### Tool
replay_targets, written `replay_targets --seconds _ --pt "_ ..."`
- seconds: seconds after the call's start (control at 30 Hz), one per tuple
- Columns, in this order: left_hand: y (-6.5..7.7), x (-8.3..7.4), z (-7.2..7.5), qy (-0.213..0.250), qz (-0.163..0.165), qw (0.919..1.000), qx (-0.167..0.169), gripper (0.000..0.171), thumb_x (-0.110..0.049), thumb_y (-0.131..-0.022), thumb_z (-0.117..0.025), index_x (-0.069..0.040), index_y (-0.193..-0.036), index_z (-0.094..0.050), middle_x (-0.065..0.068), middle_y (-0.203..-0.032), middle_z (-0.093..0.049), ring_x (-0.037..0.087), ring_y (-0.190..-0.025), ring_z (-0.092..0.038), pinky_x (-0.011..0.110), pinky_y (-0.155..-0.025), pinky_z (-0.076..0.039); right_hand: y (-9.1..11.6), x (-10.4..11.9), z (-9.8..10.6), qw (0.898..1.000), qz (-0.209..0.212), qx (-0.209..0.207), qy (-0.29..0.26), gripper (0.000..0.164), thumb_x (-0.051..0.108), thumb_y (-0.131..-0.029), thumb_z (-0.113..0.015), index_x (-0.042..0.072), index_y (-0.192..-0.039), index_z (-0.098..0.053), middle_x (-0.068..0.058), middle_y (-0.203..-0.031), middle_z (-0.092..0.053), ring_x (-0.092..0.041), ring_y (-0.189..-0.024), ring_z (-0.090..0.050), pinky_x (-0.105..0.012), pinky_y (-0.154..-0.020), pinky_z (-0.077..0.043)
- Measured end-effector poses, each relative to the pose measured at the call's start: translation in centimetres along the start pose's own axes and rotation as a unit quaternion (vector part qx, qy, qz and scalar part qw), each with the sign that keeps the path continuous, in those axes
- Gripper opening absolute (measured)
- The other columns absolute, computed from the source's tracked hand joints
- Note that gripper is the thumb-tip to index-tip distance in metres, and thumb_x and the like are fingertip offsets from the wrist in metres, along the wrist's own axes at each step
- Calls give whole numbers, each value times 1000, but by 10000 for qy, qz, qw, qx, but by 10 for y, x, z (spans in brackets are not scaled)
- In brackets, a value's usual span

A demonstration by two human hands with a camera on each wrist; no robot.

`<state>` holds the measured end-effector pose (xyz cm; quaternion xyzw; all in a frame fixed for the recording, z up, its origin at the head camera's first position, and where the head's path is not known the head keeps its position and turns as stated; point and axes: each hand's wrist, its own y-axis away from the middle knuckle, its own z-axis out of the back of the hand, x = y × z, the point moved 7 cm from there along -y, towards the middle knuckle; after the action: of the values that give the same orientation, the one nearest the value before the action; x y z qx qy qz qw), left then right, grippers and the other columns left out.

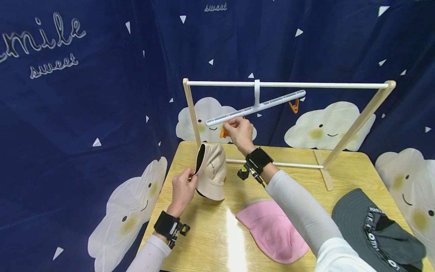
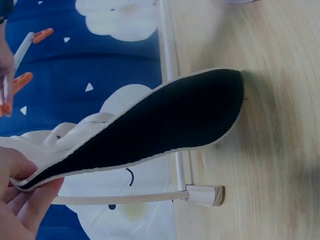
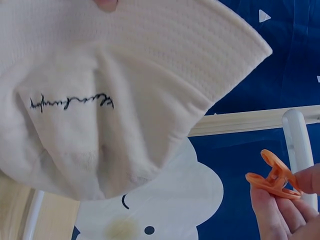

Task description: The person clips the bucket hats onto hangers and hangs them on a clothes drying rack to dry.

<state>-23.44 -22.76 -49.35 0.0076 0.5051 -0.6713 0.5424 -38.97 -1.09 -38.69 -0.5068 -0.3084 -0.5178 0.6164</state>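
Note:
My left hand pinches the brim edge of a cream bucket hat, which hangs on its side above the table's left part. The hat's black lining faces the left wrist camera, and dark stitched script marks its outer side. Up at the lower left end of the white hanger, my right hand pinches an orange clip between thumb and fingers. Another orange clip dangles near the hanger's other end.
The hanger hooks over the white top bar of a wooden-legged rack. On the wooden table lie a pink bucket hat, partly beneath my right forearm, and a dark grey hat at right. A navy curtain hangs behind.

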Motion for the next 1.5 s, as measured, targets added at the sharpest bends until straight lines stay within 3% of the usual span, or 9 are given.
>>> replay_targets --seconds 0.27,0.5,0.63,0.9,1.27,1.5 --pt "-1 -4 -13 -134 -586 9976 -349 13 9 -83 -71 -3 -88 -68 10 -81 -75 20 -65 -71 35 -56 -57 4 1 0 9991 -188 57 -376 10 11 -92 -77 0 -91 -77 -13 -81 -77 -14 -62 -72 -25 -60 -60" --pt "-8 -10 -26 -350 -917 9950 -210 16 9 -87 -72 1 -102 -71 15 -89 -76 25 -72 -75 36 -56 -59 4 9 -1 9991 -166 70 -373 12 10 -92 -76 -1 -91 -78 -15 -82 -77 -18 -64 -74 -25 -61 -60" --pt "-13 -14 -31 -619 -1087 9920 -167 14 5 -89 -73 0 -102 -70 14 -85 -74 26 -71 -75 38 -56 -59 4 11 1 9997 -112 33 -214 12 11 -92 -76 -1 -91 -78 -15 -82 -77 -20 -65 -75 -23 -59 -59" --pt "-20 -20 -39 -884 -1334 9871 -59 14 4 -88 -76 -1 -95 -65 13 -80 -70 29 -66 -73 44 -54 -57 4 11 3 9998 -28 -20 220 13 14 -91 -78 2 -90 -79 -13 -79 -77 -14 -60 -71 -18 -53 -53" --pt "-25 -20 -41 -984 -1417 9847 -227 16 5 -87 -74 -1 -90 -60 10 -73 -63 29 -59 -68 43 -49 -53 2 12 5 9989 -27 -95 464 14 17 -89 -81 3 -88 -79 -11 -79 -78 -9 -57 -68 -17 -50 -49" --pt "-23 -22 -42 -1168 -1661 9787 -311 19 5 -83 -77 1 -97 -64 13 -89 -74 32 -69 -74 44 -54 -57 2 14 3 9987 -85 -56 501 15 18 -90 -82 4 -88 -80 -10 -80 -78 -10 -59 -67 -18 -51 -47"
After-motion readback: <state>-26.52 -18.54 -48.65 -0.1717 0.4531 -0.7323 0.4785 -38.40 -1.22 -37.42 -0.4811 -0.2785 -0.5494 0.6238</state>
